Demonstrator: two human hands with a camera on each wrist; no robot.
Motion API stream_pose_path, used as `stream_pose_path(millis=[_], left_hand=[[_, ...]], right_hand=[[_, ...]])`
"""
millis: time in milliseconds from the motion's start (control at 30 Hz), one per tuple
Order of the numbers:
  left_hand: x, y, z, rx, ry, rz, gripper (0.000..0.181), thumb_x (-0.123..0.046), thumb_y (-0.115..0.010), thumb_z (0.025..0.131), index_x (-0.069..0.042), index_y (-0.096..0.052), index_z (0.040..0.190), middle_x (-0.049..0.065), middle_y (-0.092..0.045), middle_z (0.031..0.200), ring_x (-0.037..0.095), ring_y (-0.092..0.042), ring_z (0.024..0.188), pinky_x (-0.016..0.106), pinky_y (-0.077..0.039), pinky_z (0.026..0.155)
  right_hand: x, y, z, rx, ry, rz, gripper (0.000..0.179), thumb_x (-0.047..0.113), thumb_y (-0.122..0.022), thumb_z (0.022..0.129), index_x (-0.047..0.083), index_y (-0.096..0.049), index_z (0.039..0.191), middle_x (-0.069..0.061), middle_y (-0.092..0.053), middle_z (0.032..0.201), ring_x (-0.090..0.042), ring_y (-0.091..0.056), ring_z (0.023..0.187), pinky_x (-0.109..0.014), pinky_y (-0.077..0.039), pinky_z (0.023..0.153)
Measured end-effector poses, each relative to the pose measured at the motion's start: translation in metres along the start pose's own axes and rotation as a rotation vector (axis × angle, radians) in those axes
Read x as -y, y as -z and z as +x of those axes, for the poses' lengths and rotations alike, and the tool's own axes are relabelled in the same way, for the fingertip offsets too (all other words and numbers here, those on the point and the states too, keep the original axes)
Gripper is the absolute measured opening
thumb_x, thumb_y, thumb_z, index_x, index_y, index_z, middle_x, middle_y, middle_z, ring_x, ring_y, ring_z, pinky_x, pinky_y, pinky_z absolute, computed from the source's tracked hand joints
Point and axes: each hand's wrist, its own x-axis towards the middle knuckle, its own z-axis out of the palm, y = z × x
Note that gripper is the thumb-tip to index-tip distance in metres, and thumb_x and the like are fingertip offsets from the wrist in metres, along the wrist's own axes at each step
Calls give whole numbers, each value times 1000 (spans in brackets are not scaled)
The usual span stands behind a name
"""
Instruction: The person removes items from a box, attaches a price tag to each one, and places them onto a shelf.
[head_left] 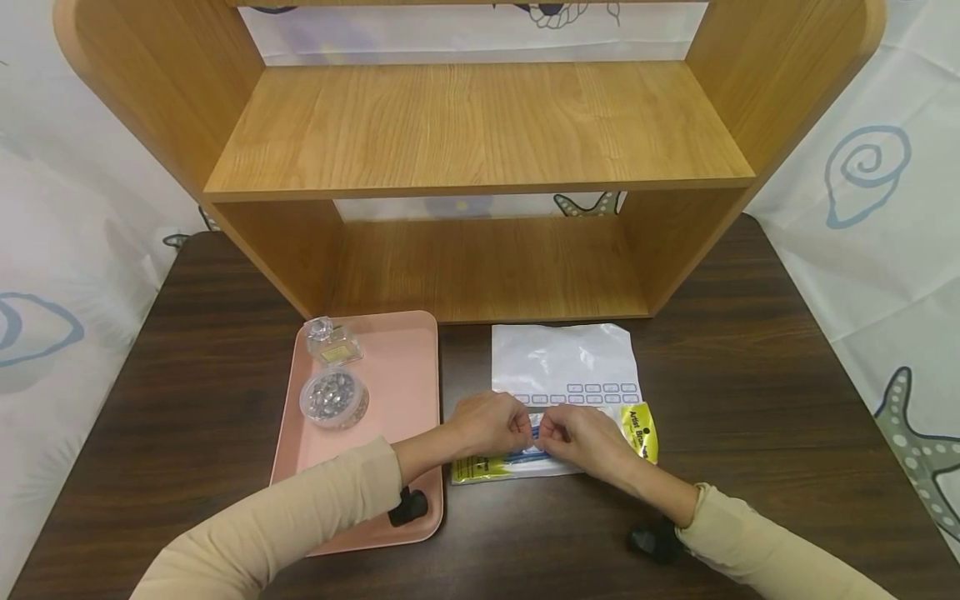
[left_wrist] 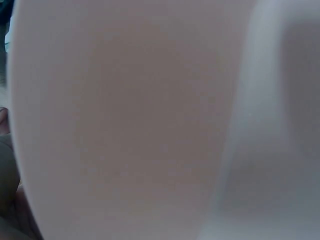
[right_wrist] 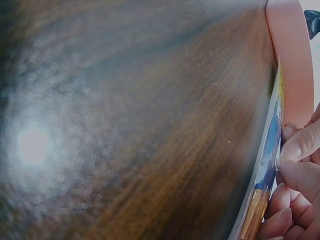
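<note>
A flat plastic packet of artist brushes (head_left: 551,468) lies on the table, with yellow printed ends and blue brush handles showing through its clear film. Close together over its middle, my left hand (head_left: 491,423) and right hand (head_left: 583,437) pinch the film with curled fingers. In the right wrist view the packet (right_wrist: 270,145) appears edge-on, and fingertips of both hands meet at its surface. Under the packet's far edge lies a white plastic sheet (head_left: 562,358) with small printed labels. Only the blurred pink tray (left_wrist: 150,120) fills most of the left wrist view.
Left of the packet, the pink tray (head_left: 401,367) bears a glass bottle (head_left: 335,346) and a round clear tub (head_left: 332,397) of silvery pieces. A wooden shelf unit (head_left: 480,125) stands behind on the dark table (head_left: 750,400).
</note>
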Motion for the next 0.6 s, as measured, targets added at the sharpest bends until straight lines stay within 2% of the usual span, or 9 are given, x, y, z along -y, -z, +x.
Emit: stream_pose_path(millis=[600], left_hand=[[0, -1, 0, -4, -9, 12, 11, -20, -72, 80, -19, -69, 70, -12, -56, 56, 4, -48, 56, 21, -37, 52]], right_hand=[[-2, -1, 1, 0, 17, -7, 15, 15, -71, 82, 17, -60, 72, 13, -49, 60, 0, -41, 55, -18, -34, 50]])
